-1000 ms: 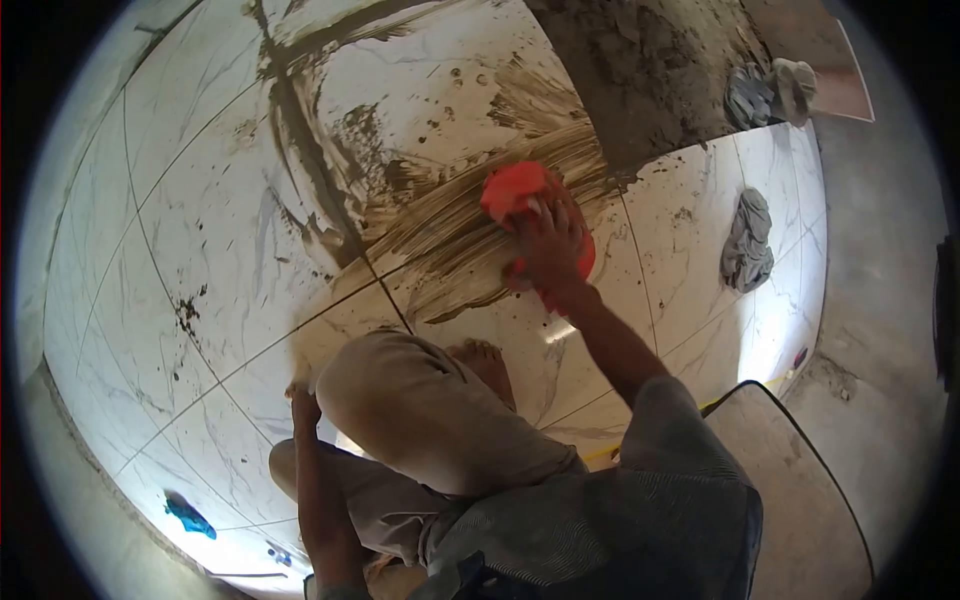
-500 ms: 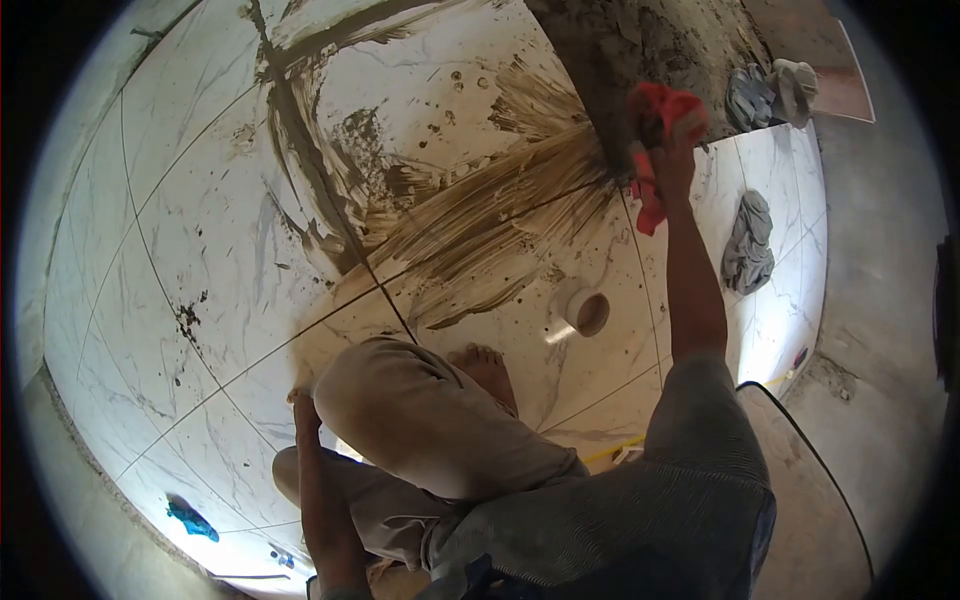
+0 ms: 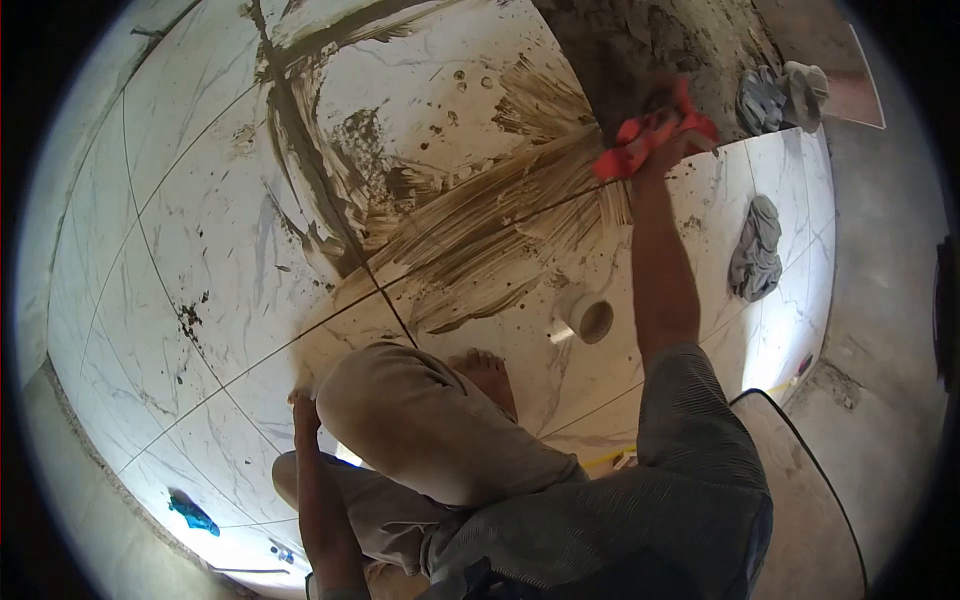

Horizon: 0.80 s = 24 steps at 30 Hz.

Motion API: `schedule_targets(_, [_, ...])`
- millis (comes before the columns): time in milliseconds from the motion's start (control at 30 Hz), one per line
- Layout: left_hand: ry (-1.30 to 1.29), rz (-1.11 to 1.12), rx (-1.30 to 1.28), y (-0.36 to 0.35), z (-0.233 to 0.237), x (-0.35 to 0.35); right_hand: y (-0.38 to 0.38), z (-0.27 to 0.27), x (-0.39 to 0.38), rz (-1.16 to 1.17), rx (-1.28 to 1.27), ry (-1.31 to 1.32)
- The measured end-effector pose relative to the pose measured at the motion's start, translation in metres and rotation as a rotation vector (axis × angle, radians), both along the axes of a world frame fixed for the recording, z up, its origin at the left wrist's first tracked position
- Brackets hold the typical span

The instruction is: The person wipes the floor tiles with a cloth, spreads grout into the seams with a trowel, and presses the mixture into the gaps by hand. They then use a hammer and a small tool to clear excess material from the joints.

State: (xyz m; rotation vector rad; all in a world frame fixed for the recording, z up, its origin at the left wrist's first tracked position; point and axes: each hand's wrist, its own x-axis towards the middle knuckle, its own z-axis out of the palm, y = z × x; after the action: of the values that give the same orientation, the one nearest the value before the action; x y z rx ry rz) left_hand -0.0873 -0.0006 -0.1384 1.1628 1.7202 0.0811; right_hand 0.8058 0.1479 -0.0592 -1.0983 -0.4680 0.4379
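Observation:
My right hand (image 3: 660, 155) is closed on a red cloth (image 3: 634, 146) at the inner corner where the tiles meet the bare ground. The cloth spreads out on both sides of the hand, and most of my fingers are hidden by it and the wrist. Brown smears of wet grout (image 3: 470, 215) run across the white marbled tiles (image 3: 440, 75) to the left of the cloth. My left hand (image 3: 303, 394) is down at the floor beside my bent knee; its fingers are too small and covered to make out.
A small round bowl (image 3: 595, 320) is on the tiles before my foot. One grey cloth (image 3: 756, 250) lies at the right, with more bundled cloths (image 3: 775, 98) beyond it. A dark cable (image 3: 815, 455) curves along the right. Blue crumpled plastic (image 3: 193, 514) lies at lower left.
My right hand has swung left and a little toward me with the red cloth, which now spreads sideways rather than hanging down. My left hand has stayed put.

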Motion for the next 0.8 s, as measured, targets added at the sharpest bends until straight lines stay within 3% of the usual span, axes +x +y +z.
schedule_targets(67, [-0.011, -0.049, 0.024, -0.003, -0.002, -0.001, 0.005, -0.008, 0.045, -0.290, -0.385, -0.849])
schedule_targets(133, [0.067, -0.034, -0.014, -0.002, 0.008, 0.012, 0.003, 0.076, -0.044, -0.211, -0.453, -1.388])
schedule_targets(167, [0.171, -0.229, 0.014, 0.013, 0.033, 0.033, 0.003, 0.126, -0.095, -0.187, -0.426, -1.640])
schedule_targets(200, [0.284, -0.418, 0.028, 0.029, 0.070, 0.061, 0.004, 0.129, -0.136, 0.030, -0.614, -1.075])
schedule_targets(233, [0.323, -0.322, -0.061, 0.037, 0.093, 0.080, 0.001, 0.131, -0.177, 0.253, -0.775, -0.500])
schedule_targets(267, [0.352, -0.229, -0.137, 0.044, 0.108, 0.094, -0.007, 0.134, -0.217, 0.450, -0.781, -0.680])
schedule_targets(300, [0.373, -0.190, -0.134, 0.043, 0.121, 0.103, -0.011, 0.126, -0.256, 0.496, -0.691, -0.882])
schedule_targets(333, [0.357, -0.129, -0.088, 0.043, 0.131, 0.111, -0.017, 0.096, -0.281, 0.576, -0.418, -1.278])
schedule_targets(367, [0.336, -0.076, -0.039, 0.043, 0.135, 0.116, -0.032, 0.064, -0.307, 1.055, -0.568, -0.680])
schedule_targets(400, [0.346, -0.060, -0.036, 0.041, 0.136, 0.116, -0.020, 0.102, -0.346, 0.885, -0.280, -1.426])
schedule_targets(467, [0.300, -0.075, -0.002, 0.040, 0.136, 0.114, -0.032, 0.068, -0.394, 0.970, -0.011, -1.482])
schedule_targets(500, [0.318, -0.089, 0.027, 0.037, 0.128, 0.110, -0.037, 0.063, -0.415, 0.975, 0.004, -1.484])
schedule_targets(567, [0.350, -0.107, 0.011, 0.037, 0.125, 0.107, -0.044, 0.060, -0.445, 1.169, -0.024, -1.529])
schedule_targets(667, [0.402, -0.119, -0.003, 0.032, 0.121, 0.112, -0.029, 0.057, -0.454, 1.248, -0.079, -1.725])
schedule_targets(800, [0.492, -0.053, -0.042, 0.027, 0.123, 0.120, 0.009, 0.039, -0.463, 1.224, -0.141, -1.726])
